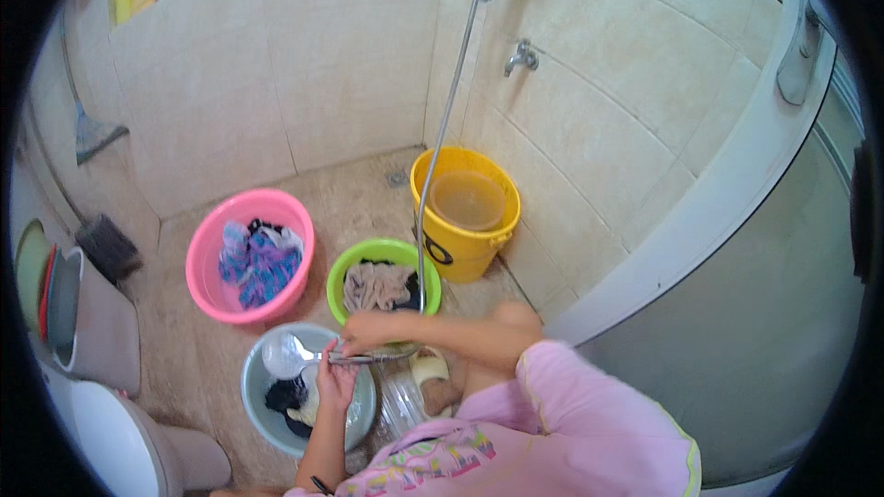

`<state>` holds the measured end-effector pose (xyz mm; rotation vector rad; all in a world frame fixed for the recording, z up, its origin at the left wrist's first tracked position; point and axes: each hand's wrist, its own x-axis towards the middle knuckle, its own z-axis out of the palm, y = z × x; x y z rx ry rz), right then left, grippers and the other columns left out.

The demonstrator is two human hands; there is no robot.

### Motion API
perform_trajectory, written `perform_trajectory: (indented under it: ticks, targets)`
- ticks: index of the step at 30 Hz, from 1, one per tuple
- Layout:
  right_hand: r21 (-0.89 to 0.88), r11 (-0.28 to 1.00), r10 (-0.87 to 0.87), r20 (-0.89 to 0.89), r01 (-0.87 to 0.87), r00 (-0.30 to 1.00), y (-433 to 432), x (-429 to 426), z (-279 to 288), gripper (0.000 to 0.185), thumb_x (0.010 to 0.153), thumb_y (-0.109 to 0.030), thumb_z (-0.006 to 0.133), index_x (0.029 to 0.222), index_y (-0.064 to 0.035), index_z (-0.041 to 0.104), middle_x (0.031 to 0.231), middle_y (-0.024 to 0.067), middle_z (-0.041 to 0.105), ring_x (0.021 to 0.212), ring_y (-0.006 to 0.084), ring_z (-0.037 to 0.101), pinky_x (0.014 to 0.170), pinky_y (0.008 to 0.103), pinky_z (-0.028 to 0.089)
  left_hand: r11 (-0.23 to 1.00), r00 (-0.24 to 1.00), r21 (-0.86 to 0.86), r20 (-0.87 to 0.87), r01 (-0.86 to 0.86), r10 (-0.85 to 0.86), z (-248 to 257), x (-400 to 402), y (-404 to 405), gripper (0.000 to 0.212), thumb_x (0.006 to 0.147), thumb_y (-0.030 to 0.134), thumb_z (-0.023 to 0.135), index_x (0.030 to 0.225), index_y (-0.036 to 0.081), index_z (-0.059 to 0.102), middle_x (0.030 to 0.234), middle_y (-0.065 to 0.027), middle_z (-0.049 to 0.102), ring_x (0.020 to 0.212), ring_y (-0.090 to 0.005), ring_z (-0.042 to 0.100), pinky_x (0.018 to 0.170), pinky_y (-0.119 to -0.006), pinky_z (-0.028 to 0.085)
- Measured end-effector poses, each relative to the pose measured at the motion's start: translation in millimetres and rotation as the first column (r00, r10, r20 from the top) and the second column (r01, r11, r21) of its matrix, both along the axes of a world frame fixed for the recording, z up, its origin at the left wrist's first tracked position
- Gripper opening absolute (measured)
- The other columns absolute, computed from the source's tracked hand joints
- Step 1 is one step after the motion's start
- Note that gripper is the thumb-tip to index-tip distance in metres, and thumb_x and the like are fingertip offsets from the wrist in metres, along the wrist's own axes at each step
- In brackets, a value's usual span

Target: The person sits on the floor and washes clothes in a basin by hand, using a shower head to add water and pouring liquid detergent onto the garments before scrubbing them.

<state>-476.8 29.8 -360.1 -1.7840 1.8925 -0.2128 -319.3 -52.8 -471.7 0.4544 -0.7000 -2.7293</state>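
Observation:
Both my hands are at a handheld shower head point(289, 357) over a light blue plastic basin point(249, 404). My left hand point(336, 376) is at the neck of the handle from below, fingers pointing up. Just beyond it, my right hand point(366, 331) closes on the handle near the metal hose point(449, 96). Dark clothing point(285, 397) and a cream cloth point(304, 414) lie wet in the basin. Behind it, a green basin point(335, 290) holds a beige garment point(376, 286) and dark cloth, and a pink basin point(199, 276) holds blue and purple patterned clothing point(266, 266).
A yellow bucket point(463, 255) of cloudy water stands by the tiled wall. Below a wall tap point(521, 59) the hose hangs in front of the bucket. A toilet point(114, 442) and a bin with stacked basins point(103, 324) stand left; a glass door point(718, 359) is right.

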Motion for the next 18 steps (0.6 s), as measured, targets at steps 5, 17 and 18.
perform_trajectory:
  ticks: [5,17,18]
  targets:
    - [-0.759,0.632,-0.686,-0.455,0.156,0.567,22,-287,182,0.026,0.069,-0.01,0.054,0.092,0.0032,0.054,0.097,0.0216,0.053,0.089,0.0343,0.051,0.078,0.0429,0.041,0.959,0.98,-0.265,0.194,0.096,-0.045,39,-28,-6,0.035,0.088,0.042,0.041,0.099,0.01,0.049,0.103,-0.0089,0.056,0.098,-0.0224,0.052,0.08,-0.035,0.041]
    - [-0.758,0.635,-0.651,-0.629,0.149,-0.425,95,-491,438,0.054,0.079,-0.025,0.053,0.124,-0.0001,0.038,0.13,0.0142,0.037,0.119,0.0279,0.035,0.101,0.0395,0.024,0.842,0.885,-0.448,0.459,0.301,-0.072,36,-52,-68,0.035,0.088,0.039,0.042,0.092,0.005,0.051,0.091,-0.0116,0.059,0.093,-0.0237,0.055,0.078,-0.037,0.043]
    - [-0.737,0.614,-0.559,-0.659,0.283,-0.503,90,-474,434,0.063,0.075,-0.031,0.058,0.125,0.0003,0.037,0.13,0.0138,0.037,0.121,0.0271,0.033,0.101,0.0387,0.023,0.857,0.911,-0.435,0.401,0.277,-0.091,34,-64,-70,0.035,0.089,0.04,0.039,0.095,0.008,0.053,0.09,-0.0088,0.061,0.074,-0.0166,0.056,0.061,-0.024,0.039]
